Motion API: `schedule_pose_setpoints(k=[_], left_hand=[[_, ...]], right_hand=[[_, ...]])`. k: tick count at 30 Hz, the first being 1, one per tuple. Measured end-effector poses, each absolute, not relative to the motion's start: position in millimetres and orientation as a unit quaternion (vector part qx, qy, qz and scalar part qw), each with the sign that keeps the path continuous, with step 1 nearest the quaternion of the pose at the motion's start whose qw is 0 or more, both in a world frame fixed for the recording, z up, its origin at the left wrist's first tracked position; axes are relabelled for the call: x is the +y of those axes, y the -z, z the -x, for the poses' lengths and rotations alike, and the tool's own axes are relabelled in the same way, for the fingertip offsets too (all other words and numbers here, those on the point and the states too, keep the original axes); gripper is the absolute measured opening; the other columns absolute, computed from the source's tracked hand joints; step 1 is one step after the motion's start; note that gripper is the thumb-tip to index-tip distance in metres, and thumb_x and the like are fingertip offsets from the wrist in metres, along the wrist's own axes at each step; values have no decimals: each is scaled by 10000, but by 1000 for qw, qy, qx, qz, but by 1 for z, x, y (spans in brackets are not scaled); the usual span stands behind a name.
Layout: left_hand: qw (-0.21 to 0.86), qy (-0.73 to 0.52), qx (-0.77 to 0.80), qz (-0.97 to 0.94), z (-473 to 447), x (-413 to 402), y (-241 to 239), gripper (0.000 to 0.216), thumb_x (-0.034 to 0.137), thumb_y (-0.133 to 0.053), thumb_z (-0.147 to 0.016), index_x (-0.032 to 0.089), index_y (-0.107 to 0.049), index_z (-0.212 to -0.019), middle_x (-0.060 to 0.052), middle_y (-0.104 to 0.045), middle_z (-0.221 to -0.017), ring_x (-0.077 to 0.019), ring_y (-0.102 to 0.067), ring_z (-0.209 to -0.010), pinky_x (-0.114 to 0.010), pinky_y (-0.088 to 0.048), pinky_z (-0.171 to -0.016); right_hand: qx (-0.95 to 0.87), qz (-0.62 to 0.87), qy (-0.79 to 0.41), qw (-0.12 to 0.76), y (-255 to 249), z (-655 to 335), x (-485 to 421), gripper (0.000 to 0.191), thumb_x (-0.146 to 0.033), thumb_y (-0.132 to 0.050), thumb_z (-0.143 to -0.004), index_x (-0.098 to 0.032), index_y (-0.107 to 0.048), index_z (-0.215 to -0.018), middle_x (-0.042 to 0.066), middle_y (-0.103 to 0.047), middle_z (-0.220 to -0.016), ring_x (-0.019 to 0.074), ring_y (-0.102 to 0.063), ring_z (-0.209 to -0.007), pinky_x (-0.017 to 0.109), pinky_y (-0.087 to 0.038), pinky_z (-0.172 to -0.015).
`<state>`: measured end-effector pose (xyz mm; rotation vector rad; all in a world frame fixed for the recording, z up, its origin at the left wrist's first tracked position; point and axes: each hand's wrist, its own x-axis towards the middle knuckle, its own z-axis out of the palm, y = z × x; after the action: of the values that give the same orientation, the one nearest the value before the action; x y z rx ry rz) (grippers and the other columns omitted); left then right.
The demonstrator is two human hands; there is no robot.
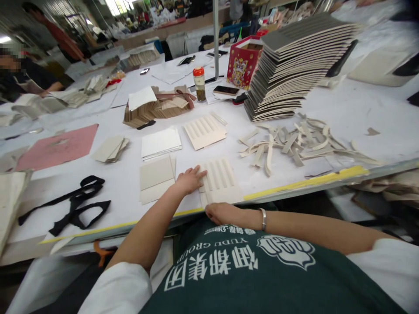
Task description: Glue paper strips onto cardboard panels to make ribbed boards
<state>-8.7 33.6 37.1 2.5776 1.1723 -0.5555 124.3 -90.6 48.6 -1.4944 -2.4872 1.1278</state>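
Observation:
A cream panel [221,174] with raised parallel strips, like card-slot layers, lies flat near the table's front edge. My left hand [190,179] rests with spread fingers on its left edge. At the near left corner my right hand [224,213] has its fingers curled and closed on the panel's edge; the fingertips are partly hidden. Left of my left hand are flat beige pieces [155,174], one overlapping another. Behind them sits a stack of white sheets [161,141]. Just beyond the panel is a similar ribbed stack [204,131].
Loose beige strips [294,141] heap on the right, below a tall fanned stack of grey panels [301,65]. Black scissors [77,205] lie at left. Farther back stand a red box [244,63], an orange-lidded jar [199,85] and a phone [225,90]. A co-worker sits far left.

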Motion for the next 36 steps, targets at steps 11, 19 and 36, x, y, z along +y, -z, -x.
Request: schedule_pose_setpoints(k=[11, 19, 36], left_hand=[[183, 59, 429, -883, 24, 38, -36, 626, 320, -554, -728, 219, -320, -1300, -68, -393, -1339, -236, -383, -1199, -359, -328, -975], [194, 16, 487, -852, 16, 76, -37, 286, 188, -522, -714, 174, -579, -994, -50, -605, -991, -163, -575, -864, -252, -441, -772], [205, 100, 480, -847, 1, 99, -44, 321, 207, -631, -630, 157, -555, -938, -59, -602, -913, -185, -565, -823, -255, -417, -685]], right_hand=[[-630, 549, -477, 273, -76, -208, -97, 184, -300, -413, -807, -163, -498, -895, 2, -553, -706, 114, -537, -612, 235, -439, -583], [-639, 759, -41, 119, -76, -264, -28, 288, -258, -433, -797, -150, -543, -1039, 144, -560, -1063, 243, -534, -955, 342, -412, -767], [-560, 650, -513, 21, -30, -134, 75, 235, -264, -520, -712, -117, -564, -534, 52, -609, -481, 126, -563, -407, 201, -426, -394]])
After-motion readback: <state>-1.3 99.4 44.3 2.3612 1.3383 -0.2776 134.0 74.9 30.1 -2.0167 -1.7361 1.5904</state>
